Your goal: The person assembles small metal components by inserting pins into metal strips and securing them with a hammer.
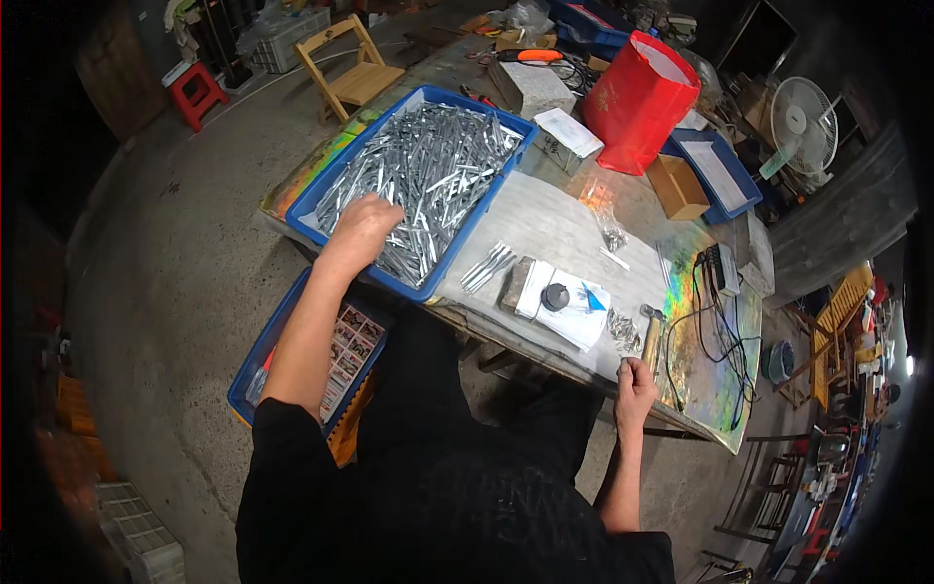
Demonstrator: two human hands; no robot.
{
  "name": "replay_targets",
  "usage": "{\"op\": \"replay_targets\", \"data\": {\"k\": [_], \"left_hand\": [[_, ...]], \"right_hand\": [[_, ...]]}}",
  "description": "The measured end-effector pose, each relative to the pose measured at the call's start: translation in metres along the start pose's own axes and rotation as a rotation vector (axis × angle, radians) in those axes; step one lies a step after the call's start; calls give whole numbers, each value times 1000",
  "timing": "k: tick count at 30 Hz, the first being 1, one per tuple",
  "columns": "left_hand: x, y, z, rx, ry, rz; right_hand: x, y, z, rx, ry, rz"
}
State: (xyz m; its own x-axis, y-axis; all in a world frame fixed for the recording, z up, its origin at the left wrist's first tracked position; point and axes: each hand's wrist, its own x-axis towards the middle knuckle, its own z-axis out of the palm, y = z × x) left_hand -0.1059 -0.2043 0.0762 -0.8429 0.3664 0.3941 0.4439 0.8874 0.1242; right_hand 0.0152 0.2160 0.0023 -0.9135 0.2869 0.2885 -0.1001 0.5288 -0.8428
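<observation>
L hand (365,226) is in the blue tray (477,101), fingers curled over the metal strips (443,175); can't tell if it's got any. R hand (636,384) looks pinched by the hammer (653,341), grip n/c. Approx. one small bunch (488,267) is out; tray's full, so prob. lots left.

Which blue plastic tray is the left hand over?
The large blue rectangular tray heaped with slim silvery strips, beneath the left hand; others show no such heap.
</observation>
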Motion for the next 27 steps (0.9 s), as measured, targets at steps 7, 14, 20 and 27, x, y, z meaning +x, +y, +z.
{"op": "replay_targets", "data": {"k": [7,14,20,27], "left_hand": [[-6,77,10,-1107,0,-290],[-17,157,51,-1777,-268,-546],[-29,192,81,-1863,-303,-547],[-28,203,87,-1865,-412,-466]], "right_hand": [[-6,-34,25,51,-129,-62],[-25,-64,55,349,-454,113],[-33,-67,65,614,-601,322],[-39,-48,58,915,-639,544]]}}
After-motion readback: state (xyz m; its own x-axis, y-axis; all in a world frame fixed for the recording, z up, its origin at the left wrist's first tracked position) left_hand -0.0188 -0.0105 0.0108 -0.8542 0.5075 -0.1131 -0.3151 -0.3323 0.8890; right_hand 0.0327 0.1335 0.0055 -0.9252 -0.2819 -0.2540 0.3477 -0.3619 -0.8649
